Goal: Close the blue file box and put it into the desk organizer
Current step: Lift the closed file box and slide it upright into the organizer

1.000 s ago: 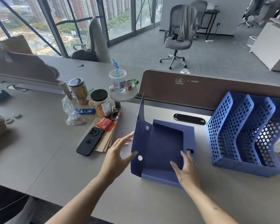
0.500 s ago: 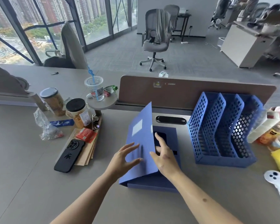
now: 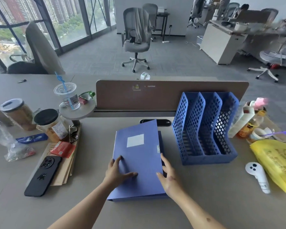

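The blue file box lies flat on the desk in front of me, its lid folded down over it, white label facing up. My left hand rests flat on the lid near its left front part, fingers spread. My right hand is at the box's right edge, fingers along the side where the lid meets the body. The blue desk organizer with three lattice slots stands just right of the box, its slots showing nothing inside.
A black phone on brown envelopes, jars and a plastic cup crowd the left. A white controller and a yellow bag lie right. A brown divider panel stands behind.
The lid has swung from upright on the left down onto the box. My left hand followed it down and now lies on top; my right hand moved from inside to the right edge.
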Action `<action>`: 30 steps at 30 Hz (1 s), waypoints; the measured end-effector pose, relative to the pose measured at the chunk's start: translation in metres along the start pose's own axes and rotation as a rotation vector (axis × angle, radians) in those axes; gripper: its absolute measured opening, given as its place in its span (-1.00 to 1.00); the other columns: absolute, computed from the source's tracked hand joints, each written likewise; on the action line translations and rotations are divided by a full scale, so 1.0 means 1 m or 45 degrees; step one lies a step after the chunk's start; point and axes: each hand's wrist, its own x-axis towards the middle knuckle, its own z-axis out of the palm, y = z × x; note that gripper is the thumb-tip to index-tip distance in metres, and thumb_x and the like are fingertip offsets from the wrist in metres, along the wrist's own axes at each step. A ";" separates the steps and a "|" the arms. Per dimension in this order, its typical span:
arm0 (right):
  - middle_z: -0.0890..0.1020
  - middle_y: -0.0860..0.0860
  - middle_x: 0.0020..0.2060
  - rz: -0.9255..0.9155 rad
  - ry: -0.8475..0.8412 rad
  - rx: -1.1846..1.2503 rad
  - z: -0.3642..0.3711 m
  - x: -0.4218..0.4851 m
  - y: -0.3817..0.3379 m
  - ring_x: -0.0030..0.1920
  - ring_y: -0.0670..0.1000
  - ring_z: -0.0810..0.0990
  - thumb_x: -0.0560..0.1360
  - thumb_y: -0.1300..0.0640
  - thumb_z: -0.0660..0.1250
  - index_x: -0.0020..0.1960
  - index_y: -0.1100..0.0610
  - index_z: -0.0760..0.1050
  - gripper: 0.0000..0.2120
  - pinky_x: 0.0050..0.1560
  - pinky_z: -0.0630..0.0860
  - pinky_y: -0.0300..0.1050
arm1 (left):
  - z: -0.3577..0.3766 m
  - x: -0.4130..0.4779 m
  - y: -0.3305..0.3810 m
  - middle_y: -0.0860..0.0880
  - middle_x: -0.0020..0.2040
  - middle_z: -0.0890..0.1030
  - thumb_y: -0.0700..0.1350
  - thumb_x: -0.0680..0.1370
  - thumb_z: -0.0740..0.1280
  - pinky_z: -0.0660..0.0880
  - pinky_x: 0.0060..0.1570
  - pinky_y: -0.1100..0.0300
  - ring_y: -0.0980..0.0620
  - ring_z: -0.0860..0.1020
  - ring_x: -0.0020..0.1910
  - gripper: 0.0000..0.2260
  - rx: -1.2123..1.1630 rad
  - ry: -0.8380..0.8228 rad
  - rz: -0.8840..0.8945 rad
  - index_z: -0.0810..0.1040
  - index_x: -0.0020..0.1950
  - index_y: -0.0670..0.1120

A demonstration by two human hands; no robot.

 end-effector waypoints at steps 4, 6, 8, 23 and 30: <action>0.17 -0.15 0.49 -0.022 -0.007 -0.023 -0.004 0.000 0.016 0.50 -0.12 0.16 0.57 0.35 0.23 0.50 -0.08 0.06 -0.36 0.30 0.16 -0.50 | 0.017 0.003 0.007 -0.04 0.59 0.02 0.35 0.15 0.55 0.25 0.42 -0.09 -0.21 0.17 0.51 0.05 0.119 0.076 -0.084 0.13 0.54 0.22; 0.11 -0.19 0.45 -0.014 0.011 -0.066 -0.002 0.002 0.025 0.50 -0.14 0.11 0.54 0.34 0.29 0.49 -0.05 0.01 -0.31 0.19 0.05 -0.70 | 0.024 0.006 0.007 -0.03 0.58 0.02 0.31 0.19 0.56 0.26 0.42 -0.10 -0.23 0.17 0.49 0.01 0.160 0.116 -0.114 0.12 0.53 0.26; 0.12 -0.19 0.45 0.003 0.023 -0.117 -0.002 0.005 0.035 0.49 -0.17 0.10 0.51 0.29 0.36 0.51 -0.03 0.00 -0.25 0.26 -0.01 -0.63 | 0.030 0.007 0.007 -0.02 0.56 0.02 0.30 0.19 0.55 0.27 0.42 -0.13 -0.25 0.18 0.45 -0.02 0.196 0.146 -0.127 0.13 0.51 0.31; 0.35 -0.08 0.44 0.354 -0.045 0.095 -0.018 0.031 0.061 0.28 -0.05 0.40 0.54 0.24 0.31 0.52 -0.11 0.11 -0.33 0.32 0.35 -0.13 | 0.062 0.004 0.025 -0.07 0.60 -0.22 0.32 0.28 0.50 0.16 0.44 -0.16 -0.25 0.04 0.51 -0.05 0.520 0.198 -0.194 0.00 0.52 0.39; 0.14 0.15 0.54 0.394 -0.200 -0.524 -0.027 0.067 0.053 0.49 0.14 0.27 0.63 0.07 0.14 0.55 -0.20 -0.15 -0.35 0.44 0.28 0.02 | 0.063 0.007 0.023 -0.09 0.60 -0.17 0.41 0.28 0.42 0.26 0.37 -0.11 -0.23 0.12 0.48 -0.06 0.697 0.202 -0.198 -0.08 0.51 0.42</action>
